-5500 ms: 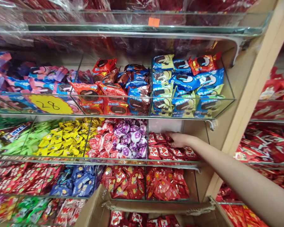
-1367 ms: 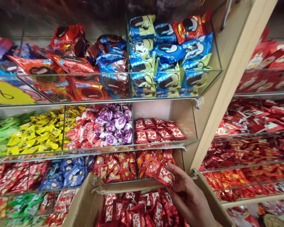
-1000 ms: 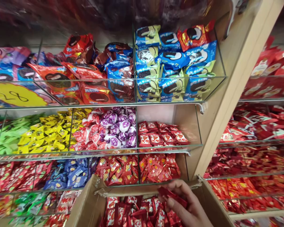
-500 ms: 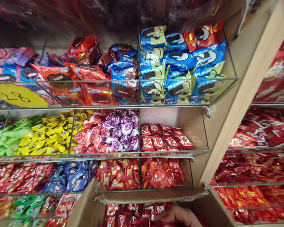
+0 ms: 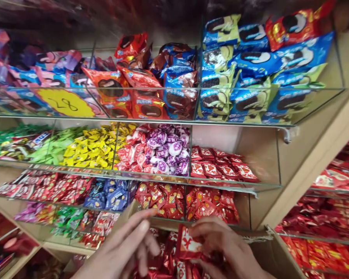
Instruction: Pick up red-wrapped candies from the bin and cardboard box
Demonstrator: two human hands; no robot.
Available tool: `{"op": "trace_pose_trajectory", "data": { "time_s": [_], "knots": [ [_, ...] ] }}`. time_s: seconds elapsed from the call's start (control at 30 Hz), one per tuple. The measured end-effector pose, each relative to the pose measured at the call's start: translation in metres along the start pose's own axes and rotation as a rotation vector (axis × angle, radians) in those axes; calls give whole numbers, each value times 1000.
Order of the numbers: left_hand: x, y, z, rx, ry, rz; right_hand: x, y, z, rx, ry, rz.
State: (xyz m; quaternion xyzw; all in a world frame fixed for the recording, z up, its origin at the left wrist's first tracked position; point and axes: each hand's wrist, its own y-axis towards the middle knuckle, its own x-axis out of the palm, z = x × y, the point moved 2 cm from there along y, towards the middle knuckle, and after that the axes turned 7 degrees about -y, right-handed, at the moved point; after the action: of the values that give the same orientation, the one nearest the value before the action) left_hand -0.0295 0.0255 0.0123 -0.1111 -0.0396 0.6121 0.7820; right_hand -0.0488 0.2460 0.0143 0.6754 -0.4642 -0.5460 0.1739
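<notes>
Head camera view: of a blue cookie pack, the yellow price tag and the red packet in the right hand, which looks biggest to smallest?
1. Yellow price tag
2. Blue cookie pack, slightly smaller
3. Red packet, though nearest the camera

Both hands low in the view, side by side, coming up from the bottom edge. Left hand (image 5: 125, 248) back-up, fingers long and loosely spread, stretched forward and slightly rightward, index fingertip (image 5: 151, 212) furthest out; palm hidden, nothing seen clasped in it. Right hand (image 5: 221, 248) just beside the left, back-up too, fingers curled downward and inward, thumb tucked toward the left hand, grip closed around a red wrapped packet (image 5: 189, 245) that stands up at the thumb side. Wrists and forearms cut off by the lower frame edge, only a stretch of right wrist showing.
</notes>
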Motion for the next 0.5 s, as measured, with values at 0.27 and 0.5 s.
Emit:
{"op": "trace_pose_trajectory", "data": {
  "time_s": [0.27,0.5],
  "knots": [
    [47,37,19,-31,-229,-260,7,0,8,43,-163,46],
    [47,42,19,52,-324,-228,-8,-6,11,-176,-289,-94]
  ]
}}
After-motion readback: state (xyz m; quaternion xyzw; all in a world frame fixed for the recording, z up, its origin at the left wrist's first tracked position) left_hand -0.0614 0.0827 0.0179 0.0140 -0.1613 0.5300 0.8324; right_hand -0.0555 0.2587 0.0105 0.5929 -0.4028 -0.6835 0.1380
